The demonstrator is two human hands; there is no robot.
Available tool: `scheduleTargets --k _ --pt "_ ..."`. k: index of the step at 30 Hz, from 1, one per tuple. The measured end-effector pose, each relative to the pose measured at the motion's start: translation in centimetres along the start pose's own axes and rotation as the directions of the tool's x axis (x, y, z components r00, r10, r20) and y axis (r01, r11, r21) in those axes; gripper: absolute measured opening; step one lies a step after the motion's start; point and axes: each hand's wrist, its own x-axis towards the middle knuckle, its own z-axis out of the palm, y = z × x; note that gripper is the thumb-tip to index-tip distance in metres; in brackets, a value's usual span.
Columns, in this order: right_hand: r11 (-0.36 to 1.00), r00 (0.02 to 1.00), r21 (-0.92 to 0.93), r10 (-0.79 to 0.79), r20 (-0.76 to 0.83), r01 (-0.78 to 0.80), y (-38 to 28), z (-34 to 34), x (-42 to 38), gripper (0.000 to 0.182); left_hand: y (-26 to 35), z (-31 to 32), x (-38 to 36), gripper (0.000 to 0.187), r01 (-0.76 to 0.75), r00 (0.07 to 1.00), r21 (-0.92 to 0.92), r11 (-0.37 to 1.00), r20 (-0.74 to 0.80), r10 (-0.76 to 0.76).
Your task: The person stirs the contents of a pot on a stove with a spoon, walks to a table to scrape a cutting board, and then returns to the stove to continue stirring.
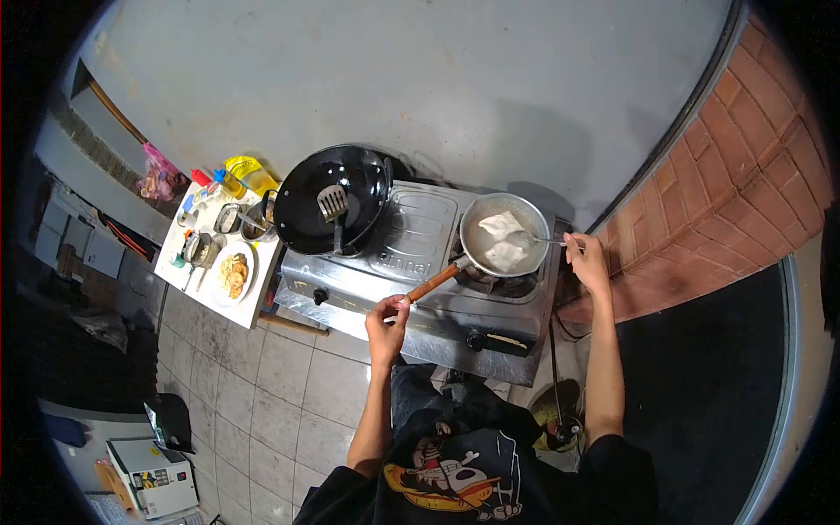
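On the right burner stands a saucepan [470, 213] of cloudy liquid, with pale white pieces [501, 225] lying in it. My left hand [386, 331] is closed round the end of the pan's wooden handle [433, 283]. Between the fingers of my right hand [587, 261] is the handle of a metal spoon [544, 241], whose bowl dips into the pan beside the white pieces.
A black wok [302, 197] with a slotted spatula [332, 204] in it sits on the left of the gas stove [411, 229]. Further left, a white table [229, 313] bears a plate of food [234, 274], bottles and containers. A brick wall [691, 188] rises at the right.
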Motion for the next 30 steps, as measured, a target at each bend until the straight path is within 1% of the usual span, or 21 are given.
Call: scheduleTargets --k 2,4,5,7,11,13,17,21,24,30 --pt "0.999 1.0 0.021 0.029 0.004 -0.029 0.5 -0.1 0.0 0.035 -0.1 0.0 0.0 0.027 -0.011 1.0 -0.001 1.0 -0.003 0.011" --pt "0.965 0.987 0.21 0.143 0.071 -0.155 0.7 -0.3 0.0 0.035 0.0 -0.1 0.0 0.026 -0.004 1.0 0.002 1.0 0.006 0.004" --pt "0.966 0.987 0.21 0.142 0.071 -0.154 0.8 -0.2 -0.1 0.035 0.1 -0.1 0.1 0.026 -0.005 1.0 0.001 1.0 0.005 0.005" --pt "0.918 0.972 0.319 0.222 0.075 -0.234 0.9 0.1 -0.4 0.035 0.1 -0.2 0.1 0.024 -0.011 1.0 0.019 1.0 0.009 0.011" --pt "0.897 0.963 0.352 0.254 0.086 -0.268 0.9 1.3 -1.1 0.033 0.2 -0.3 -0.1 0.024 -0.026 1.0 0.017 1.0 0.006 0.026" --pt "0.911 0.971 0.34 0.235 0.034 -0.232 1.0 2.3 -1.5 0.036 0.3 -0.1 -0.1 0.023 -0.007 1.0 -0.018 1.0 -0.001 0.007" --pt "0.897 0.954 0.344 0.299 -0.01 -0.278 0.0 3.7 -1.8 0.034 0.5 -0.2 0.0 0.023 -0.039 0.999 -0.006 0.999 -0.009 0.039" --pt "0.887 0.945 0.366 0.323 -0.054 -0.282 -0.9 4.4 -1.8 0.031 0.7 -0.2 -0.1 0.023 -0.015 1.0 0.017 1.0 0.004 0.015" --pt "0.871 0.943 0.405 0.327 -0.054 -0.279 -0.8 4.8 -1.8 0.031 0.5 -0.2 0.0 0.024 -0.013 1.0 -0.001 1.0 0.002 0.013" --pt "0.876 0.943 0.391 0.328 -0.057 -0.282 -1.3 5.8 -2.3 0.03 0.3 0.0 0.1 0.024 -0.004 1.0 -0.031 1.0 0.007 0.004"
